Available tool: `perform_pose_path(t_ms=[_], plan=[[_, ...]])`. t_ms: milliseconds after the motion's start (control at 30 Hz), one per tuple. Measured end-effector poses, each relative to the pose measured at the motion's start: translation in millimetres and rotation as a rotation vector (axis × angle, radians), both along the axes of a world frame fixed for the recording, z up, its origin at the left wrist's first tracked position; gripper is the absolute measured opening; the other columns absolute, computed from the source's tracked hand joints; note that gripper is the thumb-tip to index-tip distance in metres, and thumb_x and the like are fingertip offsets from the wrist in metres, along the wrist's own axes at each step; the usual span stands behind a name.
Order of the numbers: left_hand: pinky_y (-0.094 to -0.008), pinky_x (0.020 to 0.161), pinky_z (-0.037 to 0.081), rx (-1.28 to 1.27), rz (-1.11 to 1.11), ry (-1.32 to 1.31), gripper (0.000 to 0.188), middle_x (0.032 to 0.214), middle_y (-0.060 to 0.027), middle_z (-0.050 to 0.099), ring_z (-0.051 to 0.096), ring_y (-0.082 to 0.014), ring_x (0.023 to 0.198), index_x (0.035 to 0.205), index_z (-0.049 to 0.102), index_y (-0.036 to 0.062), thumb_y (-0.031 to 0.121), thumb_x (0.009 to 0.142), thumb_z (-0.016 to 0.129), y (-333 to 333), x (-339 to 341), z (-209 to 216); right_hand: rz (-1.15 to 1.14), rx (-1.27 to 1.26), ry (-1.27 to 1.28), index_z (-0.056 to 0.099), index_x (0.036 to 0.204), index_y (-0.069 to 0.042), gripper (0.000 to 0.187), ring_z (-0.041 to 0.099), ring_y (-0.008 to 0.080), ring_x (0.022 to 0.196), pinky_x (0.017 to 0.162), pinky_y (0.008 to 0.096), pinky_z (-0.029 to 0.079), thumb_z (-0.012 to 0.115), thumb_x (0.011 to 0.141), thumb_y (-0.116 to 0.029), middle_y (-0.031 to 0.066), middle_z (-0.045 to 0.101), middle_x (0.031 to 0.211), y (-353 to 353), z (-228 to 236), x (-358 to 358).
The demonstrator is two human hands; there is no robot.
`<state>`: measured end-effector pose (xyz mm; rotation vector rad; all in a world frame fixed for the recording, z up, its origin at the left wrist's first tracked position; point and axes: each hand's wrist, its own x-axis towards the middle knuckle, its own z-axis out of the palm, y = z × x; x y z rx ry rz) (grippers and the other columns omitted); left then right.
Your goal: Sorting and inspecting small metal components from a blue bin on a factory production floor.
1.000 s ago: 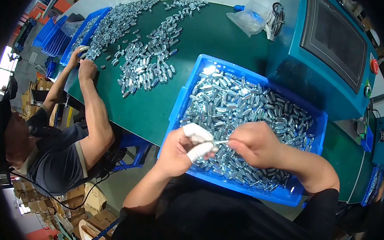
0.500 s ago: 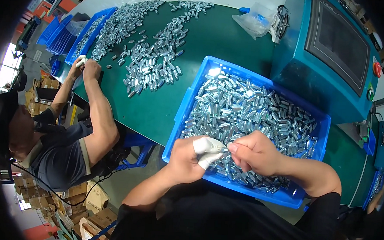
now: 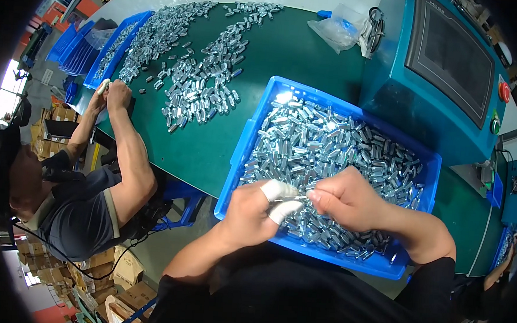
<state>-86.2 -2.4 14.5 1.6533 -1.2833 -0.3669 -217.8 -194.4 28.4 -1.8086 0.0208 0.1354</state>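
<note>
My left hand (image 3: 250, 215) has white coverings on its thumb and forefinger, and these two fingers pinch a small silvery metal piece (image 3: 296, 198). Thumb and fingers of my right hand (image 3: 350, 201) are closed at the other end of that piece, their tips partly hiding it. Whether it is one part or two joined is too small to tell. Both hands are above the near side of a blue plastic bin (image 3: 243, 143), which is filled with many small, shiny, elongated metal pieces (image 3: 329, 145).
Loose metal pieces (image 3: 207, 80) lie heaped on the green tabletop (image 3: 183, 152). At left a co-worker (image 3: 87, 199) handles parts beside a narrow blue tray (image 3: 117, 49). A teal machine with a screen (image 3: 451, 60) stands behind the bin, near a clear plastic bag (image 3: 335, 31).
My fingertips have drawn slightly apart, so more of the silvery piece shows between them. The right hand has risen a little; the whole view has shifted slightly.
</note>
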Motion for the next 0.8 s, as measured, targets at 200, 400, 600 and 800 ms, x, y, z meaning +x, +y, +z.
perform_pose_path(t_ms=[200, 400, 600, 800], plan=[[-0.0226, 0.061, 0.051, 0.194, 0.111, 0.055, 0.022, 0.078, -0.0056, 0.071, 0.065, -0.0080, 0.066, 0.102, 0.071, -0.0015, 0.006, 0.084, 0.080, -8.5, 24.7, 5.5, -0.415, 0.044, -0.080, 0.058, 0.068, -0.004, 0.041, 0.048, 0.0070, 0.047, 0.047, 0.0255, 0.038, 0.050, 0.103, -0.022, 0.0003, 0.052, 0.052, -23.6, 7.2, -1.9], [-0.0309, 0.083, 0.055, -0.055, 0.270, 0.368, 0.036, 0.114, -0.0104, 0.070, 0.067, -0.0151, 0.095, 0.126, 0.062, 0.0037, -0.002, 0.090, 0.067, -27.4, 82.9, -22.2, -0.456, 0.022, -0.102, 0.056, 0.067, -0.002, 0.042, 0.047, 0.0075, 0.047, 0.048, 0.0261, 0.037, 0.048, 0.104, -0.021, 0.0012, 0.052, 0.052, -22.9, 2.2, 1.6], [-0.0444, 0.106, 0.043, 0.239, 0.246, -0.880, 0.040, 0.132, -0.0136, 0.063, 0.056, -0.0344, 0.124, 0.121, 0.067, 0.0072, -0.004, 0.082, 0.068, -39.7, 155.3, -48.0, -0.361, -0.034, -0.132, 0.057, 0.066, -0.002, 0.042, 0.053, 0.0087, 0.048, 0.048, 0.0264, 0.039, 0.050, 0.103, -0.020, 0.0030, 0.056, 0.054, -16.2, 0.1, 2.8], [-0.0420, 0.099, 0.048, 0.066, 0.253, -0.777, 0.029, 0.112, -0.0106, 0.069, 0.062, -0.0327, 0.112, 0.107, 0.072, 0.0067, -0.002, 0.079, 0.072, -24.9, 152.8, -58.1, -0.390, -0.042, -0.127, 0.062, 0.067, -0.003, 0.038, 0.053, 0.0085, 0.047, 0.046, 0.0279, 0.039, 0.057, 0.100, -0.021, 0.0032, 0.056, 0.053, -15.7, -7.2, 4.2]])
